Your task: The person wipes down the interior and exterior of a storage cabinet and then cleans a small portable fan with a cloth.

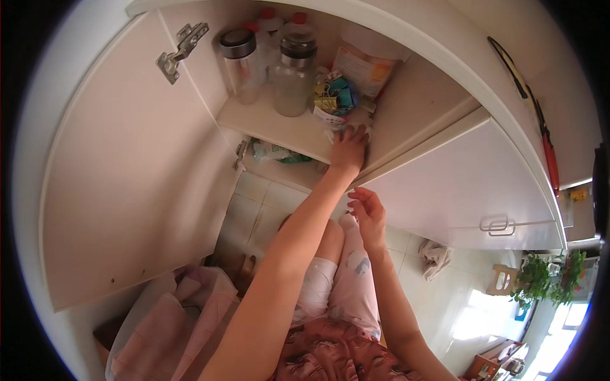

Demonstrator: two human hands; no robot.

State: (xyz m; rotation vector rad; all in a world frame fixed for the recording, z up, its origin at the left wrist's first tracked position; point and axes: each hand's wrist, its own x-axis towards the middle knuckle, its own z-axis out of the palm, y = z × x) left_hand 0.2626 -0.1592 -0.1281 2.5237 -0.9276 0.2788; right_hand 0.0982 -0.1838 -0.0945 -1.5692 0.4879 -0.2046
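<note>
My left hand [349,151] reaches onto the cabinet shelf [273,127], near its right end. Its fingers are spread over a crumpled whitish thing, partly hidden beneath them. Just beyond lies a small pile of colourful packets [335,95], yellow and teal. A clear glass jar [292,86] with a dark and silver lid stands left of the pile, beside a clear bottle with a black lid [241,70]. Below and right of the left hand, my right hand [368,208] hangs in the air before the cabinet, fingers loosely bent and apart, holding nothing.
An open cabinet door [140,159] with metal hinges fills the left; a closed door [470,184] is at right. Behind the jars are red-capped bottles [299,20] and a large white container [365,70]. A green-and-white packet [276,152] lies on the lower level. A cloth [435,259] lies on the tiled floor.
</note>
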